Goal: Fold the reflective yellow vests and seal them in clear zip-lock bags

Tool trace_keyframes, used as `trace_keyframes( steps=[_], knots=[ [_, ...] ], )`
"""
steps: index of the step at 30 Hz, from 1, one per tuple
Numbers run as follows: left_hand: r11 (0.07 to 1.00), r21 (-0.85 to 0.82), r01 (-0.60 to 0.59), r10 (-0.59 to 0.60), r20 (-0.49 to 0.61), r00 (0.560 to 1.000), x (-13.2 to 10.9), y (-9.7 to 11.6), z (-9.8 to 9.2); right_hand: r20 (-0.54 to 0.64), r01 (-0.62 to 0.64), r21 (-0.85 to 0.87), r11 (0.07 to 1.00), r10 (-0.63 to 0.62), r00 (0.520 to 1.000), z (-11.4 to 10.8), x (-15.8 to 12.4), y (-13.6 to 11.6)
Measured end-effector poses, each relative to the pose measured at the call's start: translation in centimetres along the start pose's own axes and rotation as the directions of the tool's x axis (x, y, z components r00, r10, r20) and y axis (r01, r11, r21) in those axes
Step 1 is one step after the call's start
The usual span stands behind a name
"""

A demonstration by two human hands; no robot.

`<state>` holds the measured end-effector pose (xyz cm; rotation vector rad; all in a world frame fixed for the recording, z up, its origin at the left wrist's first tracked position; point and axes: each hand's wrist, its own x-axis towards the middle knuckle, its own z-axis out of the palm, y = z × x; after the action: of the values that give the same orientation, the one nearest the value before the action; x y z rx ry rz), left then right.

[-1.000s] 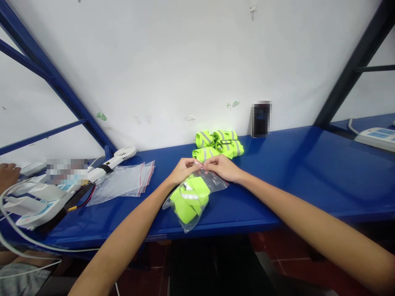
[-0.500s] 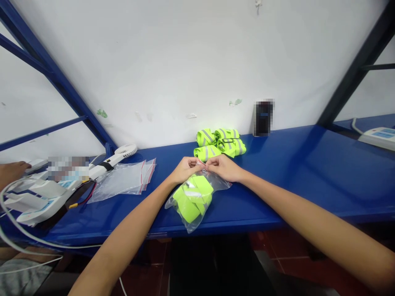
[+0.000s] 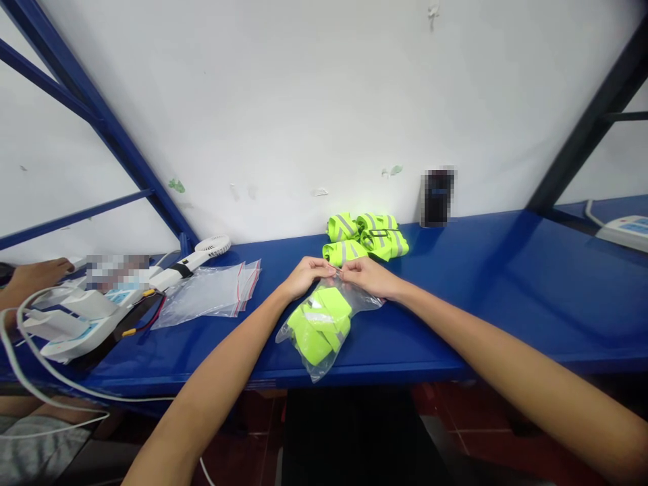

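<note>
A clear zip-lock bag (image 3: pixel 360 300) lies at the front of the blue table, with a folded neon-yellow reflective vest (image 3: pixel 320 322) inside it. My left hand (image 3: pixel 310 273) pinches the bag's top edge between thumb and fingers. Close beside it, my right hand (image 3: pixel 372 275) pinches the same edge, the fingertips of both hands almost touching. Whether the seal is closed at that spot is hidden by the fingers. Just beyond my hands, several rolled neon-yellow reflective vests (image 3: pixel 382 241) sit in a group against the wall.
Flat clear zip-lock bags (image 3: pixel 215 290) lie left of my arm. A white handheld fan (image 3: pixel 212 247), a white power strip (image 3: pixel 75 341) and cables crowd the left side, where another person's hand (image 3: pixel 38 277) rests. A dark box (image 3: pixel 436 198), partly blurred, stands at the wall.
The whole view has shifted slightly, so things appear a little farther right. Both hands keep their pinch on the bag edge. The other person's hand at left reaches slightly farther in.
</note>
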<state>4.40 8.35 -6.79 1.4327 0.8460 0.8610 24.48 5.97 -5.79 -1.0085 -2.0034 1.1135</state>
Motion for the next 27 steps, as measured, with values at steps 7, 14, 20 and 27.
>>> trace_keyframes(
  steps=[7,14,20,27],
  knots=[
    [0.999,-0.03,0.038,-0.038,0.015,0.999,0.1,-0.1,-0.5,0.021,-0.158,0.144,0.977,0.157,0.987,-0.2,-2.1,-0.7],
    [1.0,-0.01,0.02,-0.019,0.047,0.999,0.4,-0.6,-0.7,0.076,-0.235,0.119,0.965,0.227,0.971,-1.5,-6.5,-1.7],
    [0.998,0.052,0.019,-0.022,0.066,0.998,0.5,-0.5,-0.7,0.056,-0.284,0.062,0.957,0.281,0.958,-1.9,-8.8,-2.1],
    [0.999,0.02,0.025,-0.026,0.09,0.996,0.4,-0.3,-0.8,0.104,-0.286,0.049,0.957,0.28,0.954,-2.0,-9.2,-2.9]
  ],
)
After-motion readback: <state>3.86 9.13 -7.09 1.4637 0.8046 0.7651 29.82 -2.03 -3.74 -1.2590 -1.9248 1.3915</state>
